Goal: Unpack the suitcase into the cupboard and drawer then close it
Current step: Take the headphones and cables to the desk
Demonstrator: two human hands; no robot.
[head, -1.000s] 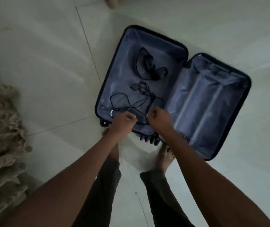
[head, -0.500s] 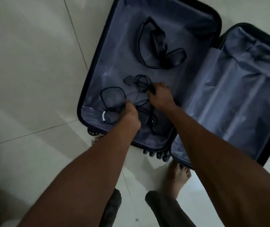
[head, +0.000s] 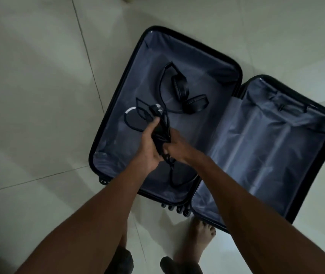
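Suitcase (head: pixel 213 62) lies open flat on tiled floor (head: pixel 39 76), both halves lined in grey-blue fabric. Left hand (head: pixel 149 147) grips a bundle of black cables (head: pixel 160 133) above the left half, thumb curled over the top of the bundle. Right hand (head: pixel 177 147) holds the same bundle from the other side, fingers wrapped around it. Cable loops stick out beyond the hands; one strand hangs below toward the suitcase's near edge. Black headphones (head: pixel 179 91) rest in the left half, just beyond the cables. Right half holds nothing visible. Suitcase wheels (head: pixel 175 208) face the person; bare foot (head: pixel 199 236) just beside them.
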